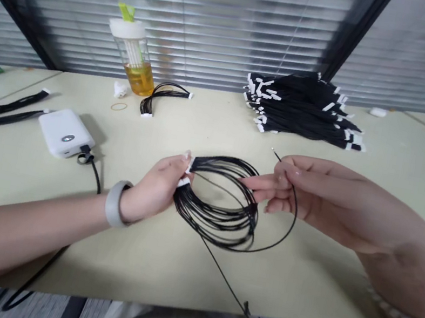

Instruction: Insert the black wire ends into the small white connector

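A looped bundle of thin black wires [218, 217] with white connectors [184, 182] at its left end is held up above the pale table. My left hand [161, 183] is closed round the connector end, with the fingers pressed together. My right hand [293, 189] pinches one loose black wire [293, 217] between thumb and index finger, its small metal tip pointing up and left. The other fingers of my right hand touch the right side of the loops. Another thin black wire runs from beneath the bundle down past the table's front edge.
A large pile of black cables [303, 109] lies at the back right. Behind the bundle are a small cable [166, 95] and a bottle of amber liquid [140, 75]. A white power bank [65, 133] with a black cord and more cables [2, 111] sit left.
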The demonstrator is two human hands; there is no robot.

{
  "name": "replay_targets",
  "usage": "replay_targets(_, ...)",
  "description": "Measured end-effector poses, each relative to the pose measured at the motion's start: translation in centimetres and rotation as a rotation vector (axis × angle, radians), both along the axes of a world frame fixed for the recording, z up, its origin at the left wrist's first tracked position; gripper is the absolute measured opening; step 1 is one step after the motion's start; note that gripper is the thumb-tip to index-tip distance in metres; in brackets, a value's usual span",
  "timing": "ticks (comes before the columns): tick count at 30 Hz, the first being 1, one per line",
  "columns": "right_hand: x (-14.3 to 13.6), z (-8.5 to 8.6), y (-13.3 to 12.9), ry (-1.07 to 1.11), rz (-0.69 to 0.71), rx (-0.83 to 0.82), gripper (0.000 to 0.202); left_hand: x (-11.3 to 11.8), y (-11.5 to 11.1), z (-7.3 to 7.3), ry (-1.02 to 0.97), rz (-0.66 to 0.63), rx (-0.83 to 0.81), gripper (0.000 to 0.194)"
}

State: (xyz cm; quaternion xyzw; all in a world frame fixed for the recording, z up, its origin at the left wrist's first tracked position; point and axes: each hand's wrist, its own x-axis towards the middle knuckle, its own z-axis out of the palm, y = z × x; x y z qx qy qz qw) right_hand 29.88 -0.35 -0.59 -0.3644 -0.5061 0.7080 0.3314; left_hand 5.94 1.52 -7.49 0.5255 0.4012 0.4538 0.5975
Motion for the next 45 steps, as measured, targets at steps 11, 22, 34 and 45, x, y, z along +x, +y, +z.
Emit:
replay_targets(11, -0.8, -1.1, -0.4, -0.259, 0.12, 0.156, 0.025, -0.3, -1.6, 0.1, 0.32, -0.03, 0.416, 0.041)
replay_targets(22, -2.9, -1.1, -1.8, -0.347, 0.088, 0.267, 0.023, -0.4, -1.7, -0.1, 0.402, -0.059, 0.507, 0.039)
replay_targets(34, -3.4, -3.2, -1.8, -0.757, -0.047, 0.801, 0.017, -0.5, -1.8, 0.1, 0.436, -0.109, 0.55, 0.037)
replay_targets(45, -3.9, -4.0, -2.2, -0.926, -0.005, 1.145, 0.024, -0.4, -1.6, 0.0, 0.48, -0.163, 0.571, 0.034)
